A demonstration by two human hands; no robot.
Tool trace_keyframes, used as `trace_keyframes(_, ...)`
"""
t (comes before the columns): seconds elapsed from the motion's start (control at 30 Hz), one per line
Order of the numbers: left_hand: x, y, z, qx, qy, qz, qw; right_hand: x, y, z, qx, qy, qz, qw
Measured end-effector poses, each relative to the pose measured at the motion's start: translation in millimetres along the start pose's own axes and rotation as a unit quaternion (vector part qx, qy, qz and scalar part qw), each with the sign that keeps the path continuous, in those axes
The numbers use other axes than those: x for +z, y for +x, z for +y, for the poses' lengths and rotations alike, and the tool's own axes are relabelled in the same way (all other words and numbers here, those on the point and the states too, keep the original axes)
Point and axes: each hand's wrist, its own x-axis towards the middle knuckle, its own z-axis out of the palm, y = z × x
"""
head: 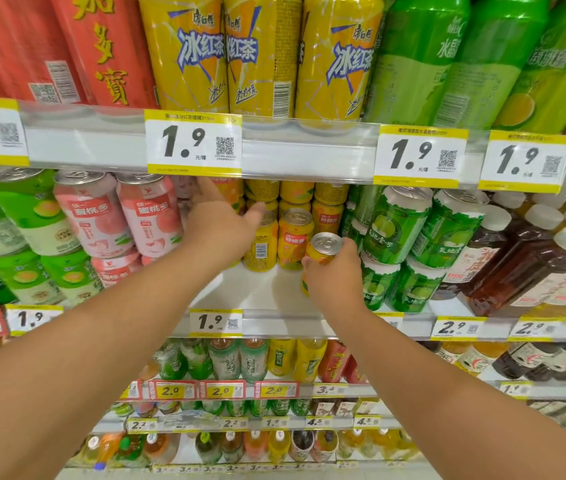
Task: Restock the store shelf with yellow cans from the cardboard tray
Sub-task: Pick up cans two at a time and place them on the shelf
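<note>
Rightward, fingers (309, 262) around yellow can (325, 244)

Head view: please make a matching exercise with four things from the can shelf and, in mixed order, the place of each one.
Things
1. yellow can
2. pink cans
3. green cans
4. left hand

Places
A. right of the yellow row
B. in the right hand
C. left of the yellow row
D. reaching in among the yellow cans, under the price strip

Pairs: 1-B, 2-C, 3-A, 4-D
</note>
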Motion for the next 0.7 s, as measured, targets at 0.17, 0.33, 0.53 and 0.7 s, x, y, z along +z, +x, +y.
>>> trace_keyframes(0.17,-2,-45,-49,0.168,0.131,-0.099,0.972,3,1,-3,0.004,-0.008,0.015,1.000)
trace_keyframes(0.33,-4,-52,-89,0.220,0.213,-0.170,0.937,8,5,-7,0.003,-0.019,0.035,0.999)
trace_keyframes(0.53,-6,-56,-99,0.239,0.261,-0.200,0.914,11,12,-10,0.014,-0.029,0.067,0.997)
trace_keyframes(0.7,-6,-58,-103,0.245,0.239,-0.213,0.915,13,16,-14,0.002,-0.044,0.076,0.996)
